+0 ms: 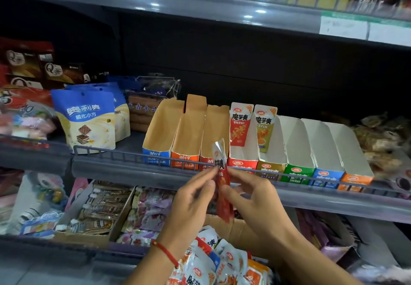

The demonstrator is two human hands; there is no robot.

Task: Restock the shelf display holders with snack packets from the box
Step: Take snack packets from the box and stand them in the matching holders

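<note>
A red snack packet [223, 186] stands upright between my two hands, just in front of the middle shelf rail. My left hand [193, 202] pinches its left edge and my right hand [251, 198] grips its right side. Behind it a row of cardboard display holders [244, 151] lines the shelf. The red holder has one red packet [239, 124] in it, the olive holder one yellow packet [264, 126]. The green holder [298, 149], the blue one and the orange one hold nothing. The cardboard box [231, 229] below my wrists is full of mixed packets [222, 262].
Three brown-lined holders [178, 133] stand left of the red one. Blue wafer bags [86, 117] sit further left. A wire rail [133, 153] runs along the shelf front. The shelf below carries trays of small packets [100, 213]. Loose brown snacks [382, 142] lie at the right.
</note>
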